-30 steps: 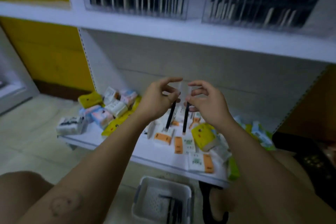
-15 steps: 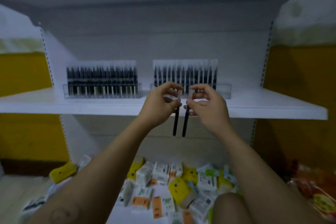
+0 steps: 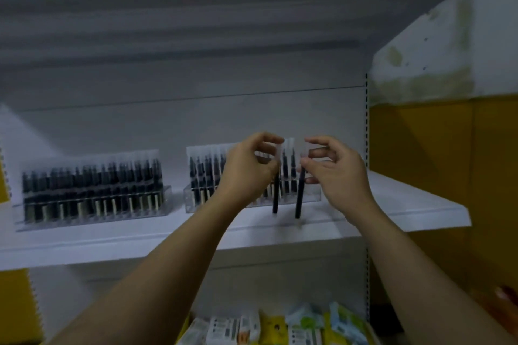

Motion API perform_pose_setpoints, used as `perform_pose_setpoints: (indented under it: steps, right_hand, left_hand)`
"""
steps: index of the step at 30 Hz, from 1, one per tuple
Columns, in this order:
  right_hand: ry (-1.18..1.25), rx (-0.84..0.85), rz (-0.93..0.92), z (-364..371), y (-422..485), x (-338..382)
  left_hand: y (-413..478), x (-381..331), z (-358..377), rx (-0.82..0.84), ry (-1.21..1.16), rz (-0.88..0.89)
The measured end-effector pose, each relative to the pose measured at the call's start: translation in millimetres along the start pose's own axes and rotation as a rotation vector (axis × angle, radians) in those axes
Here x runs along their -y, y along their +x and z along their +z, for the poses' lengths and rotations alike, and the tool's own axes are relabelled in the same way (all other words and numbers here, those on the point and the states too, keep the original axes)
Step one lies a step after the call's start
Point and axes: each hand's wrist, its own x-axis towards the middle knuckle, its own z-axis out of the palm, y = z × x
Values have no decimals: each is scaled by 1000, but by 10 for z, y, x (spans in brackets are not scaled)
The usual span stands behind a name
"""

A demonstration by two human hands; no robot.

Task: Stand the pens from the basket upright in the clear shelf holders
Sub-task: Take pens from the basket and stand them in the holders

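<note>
— Black pens, one to each hand. The left hand [image 3: 249, 168] pinches the top of the left pen [image 3: 275, 199] between thumb and curled forefinger, and the barrel hangs straight down.

— And the other hand?

— Much the same. The right hand [image 3: 336, 173] has thumb and fingertips nipped on the upper end of the right pen [image 3: 299, 199], with the other fingers loosely bent above. That pen leans a touch, its lower end pointing just off six o'clock toward seven.

— Where are they against the holders?

— Both hang in front of the right holder [image 3: 201, 199], the clear one, near its three o'clock end. Their tips are low, close to the white shelf [image 3: 406, 204]; I can't tell whether they touch it.

— Is that holder stocked?

— Dark pens stand upright in rows in it, though the hands hide the middle. At nine o'clock from the hands, well apart, the left holder [image 3: 92, 193] is packed with upright dark pens too.

— Anything else about?

— At six o'clock, below the shelf, small packets [image 3: 280, 328] in yellow, white and pale blue. At three o'clock, a yellow wall panel [image 3: 434, 176]. At twelve, the underside of an upper shelf [image 3: 224, 8].
</note>
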Motion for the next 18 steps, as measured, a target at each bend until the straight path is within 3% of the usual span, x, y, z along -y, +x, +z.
perform_pose_setpoints:
  steps: [7,18]
  right_hand:
    - [15,-126,-32,-115,493,-176]
    - [30,-192,-45,39,1017,-505]
  left_hand:
    - [489,141,163,-112,20,91]
    - [932,448,323,-151,41,116]
